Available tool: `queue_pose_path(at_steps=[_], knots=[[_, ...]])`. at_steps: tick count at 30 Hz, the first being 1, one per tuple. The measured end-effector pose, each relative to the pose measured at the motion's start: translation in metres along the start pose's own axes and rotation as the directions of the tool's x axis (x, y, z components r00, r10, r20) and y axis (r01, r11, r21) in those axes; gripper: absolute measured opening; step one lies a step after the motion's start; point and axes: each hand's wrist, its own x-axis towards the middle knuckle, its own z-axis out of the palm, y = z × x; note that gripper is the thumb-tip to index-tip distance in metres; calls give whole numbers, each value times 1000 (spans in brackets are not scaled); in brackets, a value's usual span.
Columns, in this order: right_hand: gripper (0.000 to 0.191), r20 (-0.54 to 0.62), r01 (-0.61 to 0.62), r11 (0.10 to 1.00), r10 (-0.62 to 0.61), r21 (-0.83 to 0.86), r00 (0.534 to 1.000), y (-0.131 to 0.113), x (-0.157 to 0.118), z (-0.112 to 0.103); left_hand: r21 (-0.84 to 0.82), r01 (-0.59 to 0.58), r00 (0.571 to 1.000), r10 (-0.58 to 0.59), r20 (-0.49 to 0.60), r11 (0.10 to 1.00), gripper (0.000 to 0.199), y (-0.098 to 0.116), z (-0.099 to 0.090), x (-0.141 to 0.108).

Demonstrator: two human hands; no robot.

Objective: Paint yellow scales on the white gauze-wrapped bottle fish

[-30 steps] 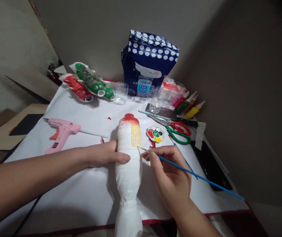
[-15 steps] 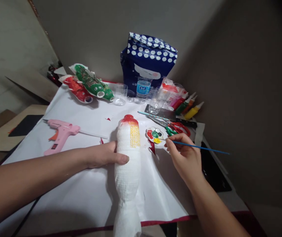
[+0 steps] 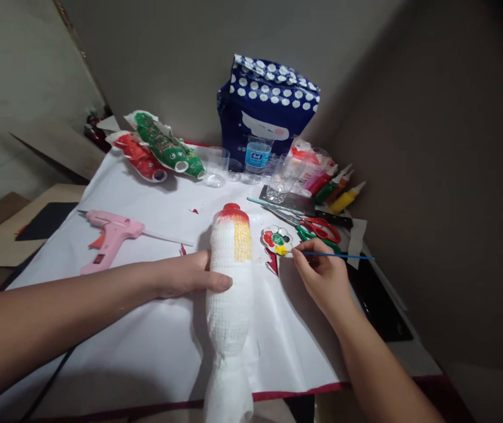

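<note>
My left hand (image 3: 203,276) is wrapped round a white cloth-covered bottle shape (image 3: 229,305), thumb on top, the other fingers hidden beneath. Its far neck is painted red, and a yellow patch covers the right side below that. A thin blue paintbrush (image 3: 344,255) is pinched in my right hand (image 3: 324,276), its tip at the yellow paint of a flower-shaped palette (image 3: 277,239). Red, green and black paint also sit in the palette. A dark red scrap (image 3: 271,262) lies at the palette's near edge.
A pink glue gun (image 3: 113,235) lies on the left. Behind stand green (image 3: 167,144) and red (image 3: 137,155) fish figures, clear cups (image 3: 216,170) and a blue bag (image 3: 269,106). Scissors (image 3: 322,229), a black-handled knife (image 3: 333,217) and paint bottles (image 3: 348,197) are on the right.
The brush has swung to a flatter angle, its tip staying by the yellow paint, and my right hand has shifted slightly left. My left hand keeps its hold on the bottle shape.
</note>
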Motion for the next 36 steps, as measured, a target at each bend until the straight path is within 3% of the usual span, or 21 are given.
queue_pose_path(at_steps=[8,12,17,21,25,36], knots=[[13,12,-5,1000,5,-18,1000,4,-1,1,-12,-4,1000,4,1,1000,81,-4,-3,-1],[14,-39,1,1000,0,17,999,0,-1,1,-14,-9,1000,9,-2,1000,78,-4,-2,-1],[13,-130,6,994,9,110,991,-28,-19,-3,4,-2,1000,2,-6,1000,77,-3,-2,0],[9,-154,49,926,10,374,988,-61,-44,3,42,-23,1000,22,9,999,77,-2,-1,0],[8,-148,72,857,6,510,989,-79,-56,15,48,-11,1000,11,5,999,78,1,1,0],[8,-112,53,835,11,548,994,-76,-55,28,43,-25,999,24,21,999,88,3,4,1]])
